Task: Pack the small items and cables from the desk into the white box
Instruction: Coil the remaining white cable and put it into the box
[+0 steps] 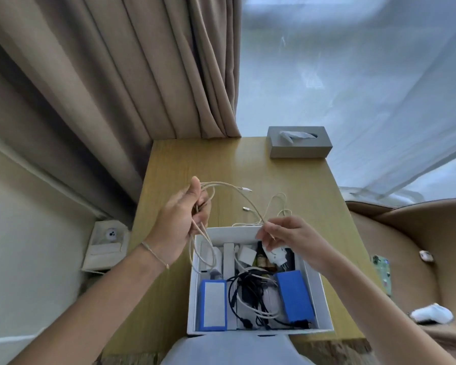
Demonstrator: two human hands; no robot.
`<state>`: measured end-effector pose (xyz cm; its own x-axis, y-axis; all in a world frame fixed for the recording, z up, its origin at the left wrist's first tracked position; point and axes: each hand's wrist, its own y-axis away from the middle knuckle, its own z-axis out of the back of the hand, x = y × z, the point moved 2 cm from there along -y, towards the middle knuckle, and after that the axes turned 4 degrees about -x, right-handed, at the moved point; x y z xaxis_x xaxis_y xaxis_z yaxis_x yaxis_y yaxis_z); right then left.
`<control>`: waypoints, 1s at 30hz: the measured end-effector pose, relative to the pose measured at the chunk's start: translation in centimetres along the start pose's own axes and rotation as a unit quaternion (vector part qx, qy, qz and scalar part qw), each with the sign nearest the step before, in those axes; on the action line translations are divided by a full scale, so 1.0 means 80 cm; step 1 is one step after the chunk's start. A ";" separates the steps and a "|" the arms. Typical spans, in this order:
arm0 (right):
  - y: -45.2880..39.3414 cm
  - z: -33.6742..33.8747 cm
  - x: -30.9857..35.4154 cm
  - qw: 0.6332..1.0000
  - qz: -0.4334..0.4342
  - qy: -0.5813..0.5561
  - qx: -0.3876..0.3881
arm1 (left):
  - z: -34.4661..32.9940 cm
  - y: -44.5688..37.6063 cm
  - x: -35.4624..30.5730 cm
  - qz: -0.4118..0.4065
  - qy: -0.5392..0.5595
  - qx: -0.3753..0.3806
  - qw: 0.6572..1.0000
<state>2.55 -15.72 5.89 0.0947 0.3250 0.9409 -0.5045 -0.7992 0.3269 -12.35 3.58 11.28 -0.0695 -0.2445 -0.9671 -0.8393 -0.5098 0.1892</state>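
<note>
Looped cream cable [237, 197] above white box [313, 288]

Left hand [181, 219] grips looped white cable [237, 193]; right hand [287, 238] pinches its run — perhaps a white plug too — above the white box [313, 283].

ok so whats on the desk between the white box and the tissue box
In the head view, loops of the white cable and its connector ends lie there; otherwise bare desk up to the tissue box from the white box.
</note>
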 end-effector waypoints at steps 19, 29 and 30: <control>0.052 -0.021 -0.107 0.879 -0.185 0.437 -0.047 | -0.067 0.023 0.232 0.211 -0.199 0.007 0.957; 0.048 -0.022 -0.132 0.827 -0.184 0.523 -0.097 | -0.044 0.029 0.218 -0.085 -0.652 0.067 0.750; 0.047 -0.021 -0.129 0.821 -0.173 0.534 -0.105 | -0.044 0.027 0.211 -0.106 -0.675 0.060 0.728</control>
<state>-1.73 -21.21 -2.76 -0.4860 0.8619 0.1446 -0.7531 -0.4970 0.4312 -13.47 -4.53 -4.02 -0.3309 0.9031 -0.2739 -0.9434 -0.3231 0.0742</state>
